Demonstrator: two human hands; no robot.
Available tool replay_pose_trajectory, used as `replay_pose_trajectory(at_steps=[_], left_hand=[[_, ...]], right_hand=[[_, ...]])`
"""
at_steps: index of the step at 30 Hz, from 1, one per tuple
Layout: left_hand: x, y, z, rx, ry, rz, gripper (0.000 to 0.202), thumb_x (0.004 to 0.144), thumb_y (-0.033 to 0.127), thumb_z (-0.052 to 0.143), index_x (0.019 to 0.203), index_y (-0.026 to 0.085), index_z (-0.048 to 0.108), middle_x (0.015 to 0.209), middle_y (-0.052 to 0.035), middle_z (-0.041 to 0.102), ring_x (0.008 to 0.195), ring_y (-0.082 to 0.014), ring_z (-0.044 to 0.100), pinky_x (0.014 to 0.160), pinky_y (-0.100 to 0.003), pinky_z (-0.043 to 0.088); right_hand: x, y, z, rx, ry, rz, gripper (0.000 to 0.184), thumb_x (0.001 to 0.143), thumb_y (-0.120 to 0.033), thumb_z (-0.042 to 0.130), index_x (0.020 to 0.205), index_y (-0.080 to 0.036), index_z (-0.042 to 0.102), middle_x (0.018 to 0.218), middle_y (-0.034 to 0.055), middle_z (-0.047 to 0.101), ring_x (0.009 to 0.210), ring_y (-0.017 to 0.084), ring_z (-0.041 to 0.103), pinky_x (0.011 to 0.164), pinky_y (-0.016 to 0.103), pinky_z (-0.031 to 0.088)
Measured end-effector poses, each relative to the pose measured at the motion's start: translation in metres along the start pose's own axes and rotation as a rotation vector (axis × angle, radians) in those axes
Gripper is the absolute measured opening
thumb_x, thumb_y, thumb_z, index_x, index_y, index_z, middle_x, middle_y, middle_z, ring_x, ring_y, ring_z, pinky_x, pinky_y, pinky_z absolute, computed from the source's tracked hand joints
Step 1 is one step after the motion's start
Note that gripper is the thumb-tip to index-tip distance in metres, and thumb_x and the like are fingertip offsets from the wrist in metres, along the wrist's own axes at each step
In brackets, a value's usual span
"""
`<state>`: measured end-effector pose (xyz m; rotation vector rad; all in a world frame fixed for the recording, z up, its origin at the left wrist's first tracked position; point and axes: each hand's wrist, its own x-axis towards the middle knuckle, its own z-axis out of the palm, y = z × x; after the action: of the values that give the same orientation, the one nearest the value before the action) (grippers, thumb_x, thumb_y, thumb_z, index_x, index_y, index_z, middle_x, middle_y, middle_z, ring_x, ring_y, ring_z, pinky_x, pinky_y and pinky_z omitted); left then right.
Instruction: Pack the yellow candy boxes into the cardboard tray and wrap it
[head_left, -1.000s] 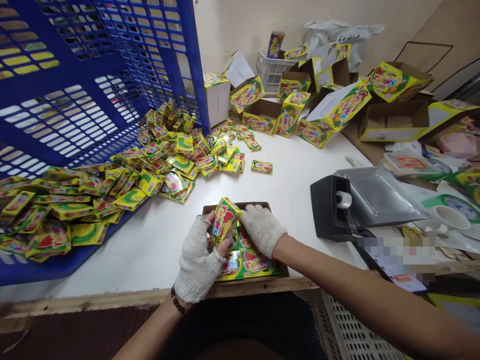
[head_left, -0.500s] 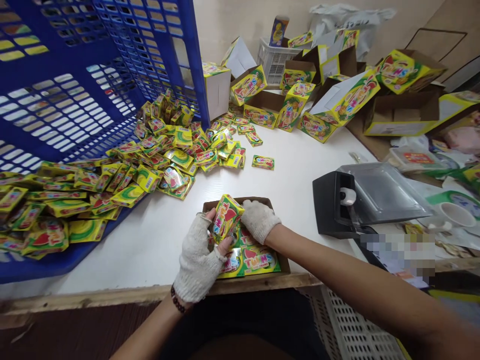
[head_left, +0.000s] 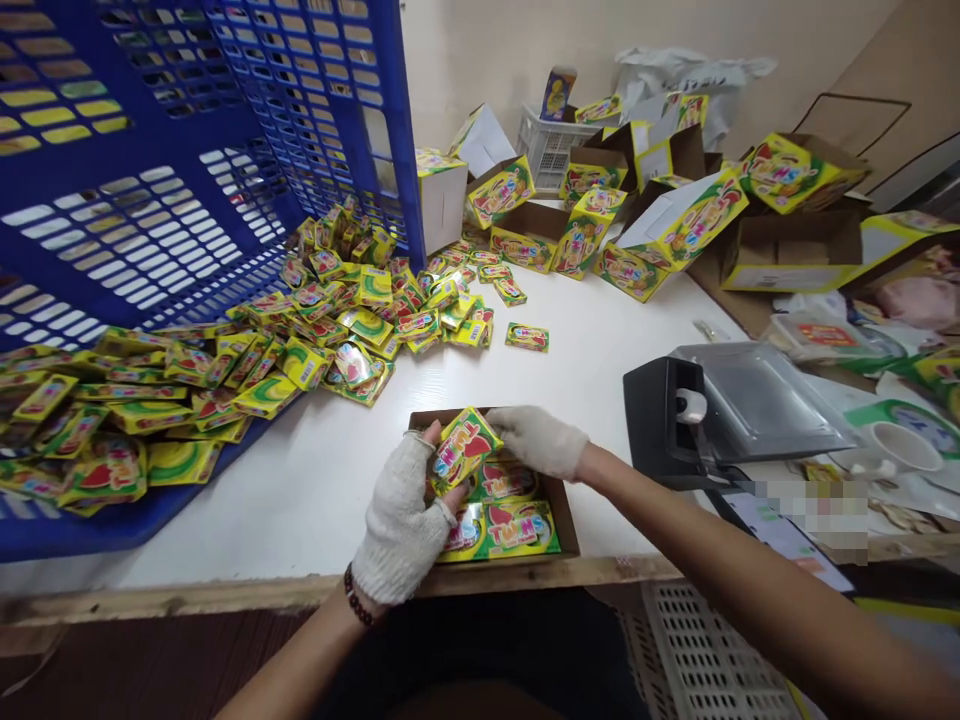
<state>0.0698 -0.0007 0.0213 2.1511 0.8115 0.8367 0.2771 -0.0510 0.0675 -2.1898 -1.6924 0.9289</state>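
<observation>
My left hand (head_left: 401, 530), in a white fingerless glove, is closed around a small yellow-green candy packet (head_left: 463, 450) with a melon picture and "TWINS" lettering. My right hand (head_left: 541, 442), gloved in white too, has its fingers bent at the packet's upper right corner; the fingertips are partly hidden there. Below both hands is an open cardboard box (head_left: 568, 520) at the table's front edge. Matching packets (head_left: 521, 527) lie flat inside it, side by side. The box's left part is covered by my left hand.
A tipped blue crate (head_left: 409, 130) spills a heap of candy packets (head_left: 360, 325) onto the white table (head_left: 330, 480). Open printed cartons (head_left: 525, 235) stand at the back. On the right are a black tape dispenser (head_left: 660, 415), a clear plastic lid (head_left: 765, 400) and a white mug (head_left: 904, 450).
My right hand has drawn up and out of the box to the packet's corner. The packet in my left hand has tilted further over to the right. The camera view has shifted slightly.
</observation>
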Motion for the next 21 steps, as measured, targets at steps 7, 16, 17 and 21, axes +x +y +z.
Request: replay_pose_trajectory(at_steps=[7, 16, 17, 21], left_hand=[[0.02, 0.026, 0.003, -0.038, 0.179, 0.066, 0.066, 0.081, 0.035, 0.067, 0.14, 0.021, 0.041, 0.129, -0.0114, 0.055, 0.12, -0.0275, 0.054, 0.101, -0.044, 0.047], [0.07, -0.005, -0.036, 0.218, 0.085, 0.115, 0.03, 0.087, 0.033, 0.053, 0.114, 0.019, 0.058, 0.107, -0.0092, 0.059, 0.105, -0.0249, 0.058, 0.095, -0.039, 0.048], [0.081, -0.018, -0.042, 0.321, 0.087, 0.045, 0.029, 0.085, 0.032, 0.055, 0.11, 0.019, 0.059, 0.107, -0.0101, 0.058, 0.106, -0.0265, 0.058, 0.095, -0.04, 0.048], [0.122, -0.061, -0.051, 0.632, -0.005, -0.277, 0.035, 0.08, 0.039, 0.059, 0.106, 0.017, 0.056, 0.107, -0.0143, 0.057, 0.104, -0.0331, 0.057, 0.088, -0.043, 0.048]], right_hand=[[-0.036, -0.026, -0.006, 0.896, 0.189, -0.068, 0.036, 0.094, -0.036, 0.042, 0.124, -0.016, 0.039, 0.115, 0.0135, 0.063, 0.096, 0.019, 0.064, 0.079, 0.031, 0.055], [-0.033, 0.002, -0.037, 0.24, 0.111, -0.095, 0.016, 0.087, -0.032, 0.048, 0.087, -0.018, 0.053, 0.079, 0.0021, 0.059, 0.07, 0.016, 0.056, 0.061, 0.027, 0.046], [-0.031, 0.005, -0.039, 0.23, 0.077, -0.096, 0.016, 0.087, -0.032, 0.048, 0.086, -0.017, 0.054, 0.078, 0.0019, 0.059, 0.069, 0.015, 0.056, 0.06, 0.027, 0.046], [-0.024, 0.009, -0.034, 0.347, -0.019, -0.051, 0.023, 0.088, -0.032, 0.049, 0.102, -0.014, 0.054, 0.076, 0.0005, 0.058, 0.063, 0.014, 0.058, 0.055, 0.025, 0.048]])
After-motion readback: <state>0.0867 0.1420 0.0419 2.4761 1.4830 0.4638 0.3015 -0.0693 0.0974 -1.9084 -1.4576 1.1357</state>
